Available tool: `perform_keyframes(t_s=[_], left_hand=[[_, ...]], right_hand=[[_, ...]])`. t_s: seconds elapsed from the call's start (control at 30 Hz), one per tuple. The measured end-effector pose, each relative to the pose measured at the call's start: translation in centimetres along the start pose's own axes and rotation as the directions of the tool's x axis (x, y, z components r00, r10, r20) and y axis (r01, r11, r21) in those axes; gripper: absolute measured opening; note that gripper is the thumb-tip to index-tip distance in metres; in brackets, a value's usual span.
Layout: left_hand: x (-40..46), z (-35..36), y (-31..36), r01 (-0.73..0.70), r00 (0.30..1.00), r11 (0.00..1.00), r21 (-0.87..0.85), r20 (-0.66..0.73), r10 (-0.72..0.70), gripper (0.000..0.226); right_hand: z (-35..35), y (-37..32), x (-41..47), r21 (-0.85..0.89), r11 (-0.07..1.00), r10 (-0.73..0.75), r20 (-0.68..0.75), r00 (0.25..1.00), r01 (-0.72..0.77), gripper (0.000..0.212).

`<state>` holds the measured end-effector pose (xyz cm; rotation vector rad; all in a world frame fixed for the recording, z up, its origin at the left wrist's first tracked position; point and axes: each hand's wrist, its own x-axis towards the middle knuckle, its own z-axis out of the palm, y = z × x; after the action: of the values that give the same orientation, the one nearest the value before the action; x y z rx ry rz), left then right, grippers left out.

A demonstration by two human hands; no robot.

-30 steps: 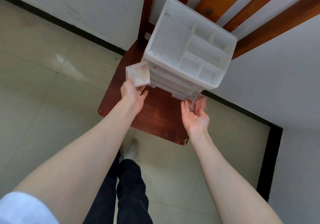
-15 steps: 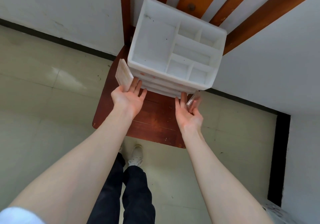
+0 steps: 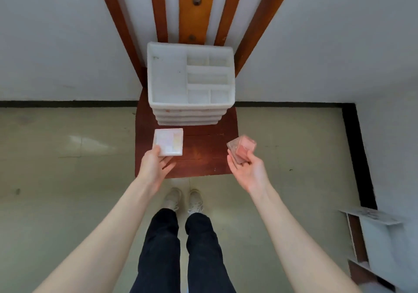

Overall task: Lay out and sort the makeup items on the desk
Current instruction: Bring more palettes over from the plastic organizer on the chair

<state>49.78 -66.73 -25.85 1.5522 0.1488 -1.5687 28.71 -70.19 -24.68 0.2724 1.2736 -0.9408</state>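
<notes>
No legible text, label, brand, number or sign found anywhere in the head view. Checked the square pale palette (image 3: 168, 142) in the left hand (image 3: 155, 166): only pastel blocks of colour on its face, no lettering made out. Checked the clear pink case (image 3: 241, 149) in the right hand (image 3: 247, 170): motion-blurred, so any marking possibly lost to the blur. Checked the white compartment organizer (image 3: 167, 77) on the wooden chair (image 3: 203, 154): plain walls, a few specks, nothing readable.
</notes>
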Motion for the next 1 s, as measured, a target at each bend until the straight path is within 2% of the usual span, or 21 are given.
perform_keyframes(t_s=[0.1, 0.2, 0.3, 0.47, 0.6, 0.73, 0.87, 1.0], left_hand=[[-3.6, 0.9, 1.9, -0.077, 0.994, 0.944, 0.320, 0.100, 0.047, 0.025], [-7.1, 2.9, 3.4, -0.179, 0.971, 0.847, 0.501, 0.230, 0.069, 0.014], [-10.4, 5.8, 3.6, -0.254, 0.924, 0.773, 0.581, 0.381, 0.017, 0.015], [-16.6, 12.2, 0.2, -0.391, 0.810, 0.659, 0.642, 0.580, -0.086, 0.020], [-22.6, 16.9, -6.7, -0.482, 0.699, 0.565, 0.669, 0.683, -0.213, 0.019], [-29.5, 20.0, -15.6, -0.554, 0.589, 0.479, 0.681, 0.727, -0.352, 0.019], [-36.6, 20.5, -25.8, -0.606, 0.493, 0.411, 0.681, 0.727, -0.478, 0.023], [-43.0, 19.5, -35.4, -0.638, 0.405, 0.328, 0.696, 0.666, -0.626, 0.023]], right_hand=[[-1.9, -0.9, -4.1, 0.006, 0.994, -0.109, -0.014, 0.994, 0.109, 0.032], [-4.5, -1.5, -8.3, 0.020, 0.977, -0.209, -0.039, 0.977, 0.210, 0.027], [-7.3, -2.1, -12.9, 0.032, 0.945, -0.321, -0.087, 0.943, 0.325, 0.018], [-13.7, -3.0, -20.7, 0.020, 0.851, -0.514, -0.182, 0.839, 0.525, 0.012], [-21.2, -3.1, -26.8, 0.046, 0.766, -0.596, -0.323, 0.735, 0.641, 0.014], [-30.3, -1.9, -33.0, 0.101, 0.690, -0.594, -0.486, 0.641, 0.717, 0.016], [-40.0, 0.7, -39.1, 0.143, 0.612, -0.559, -0.617, 0.554, 0.778, 0.017], [-48.7, 4.5, -44.8, 0.189, 0.510, -0.507, -0.722, 0.471, 0.839, 0.017]])
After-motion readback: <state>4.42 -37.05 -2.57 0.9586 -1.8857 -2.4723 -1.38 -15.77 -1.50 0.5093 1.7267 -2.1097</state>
